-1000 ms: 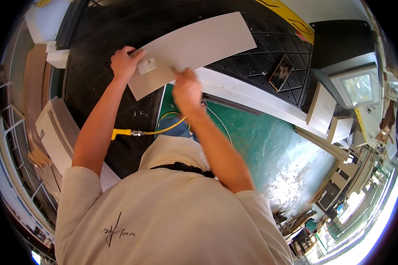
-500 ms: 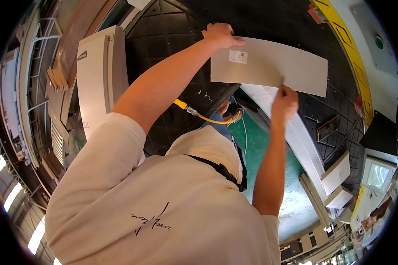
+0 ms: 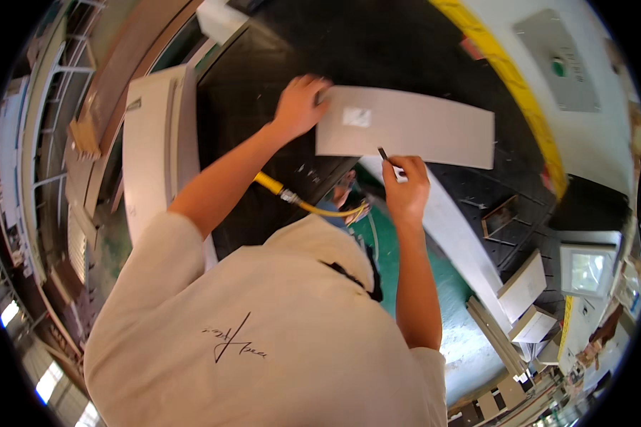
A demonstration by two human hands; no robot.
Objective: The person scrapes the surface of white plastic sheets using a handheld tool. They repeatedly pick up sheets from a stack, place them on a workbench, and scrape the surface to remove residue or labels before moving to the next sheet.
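Observation:
A flat beige-grey panel [image 3: 434, 128] with a small white label [image 3: 357, 117] near its left end lies on the black work surface [image 3: 260, 78]. At the panel's left end is my left hand [image 3: 300, 107], fingers curled and thumb against or just over the edge. Something dark shows between its thumb and fingers, too blurred to name. My right hand [image 3: 407, 191] pinches a short dark pen [image 3: 382, 153], its tip pointing up and left, just below the panel's lower edge.
Long beige boards [image 3: 149, 142] are stacked at the left. A yellow hose [image 3: 269, 183] with a metal coupling runs near my waist. A yellow strip [image 3: 509, 78] borders the surface at right, beside a grey panel with a green button [image 3: 559, 67]. Small board pieces [image 3: 523, 285] stand lower right.
My right hand has drawn back from the panel's face with the pen. My left hand has shifted from the upper left corner to the left end. The whole view has also shifted.

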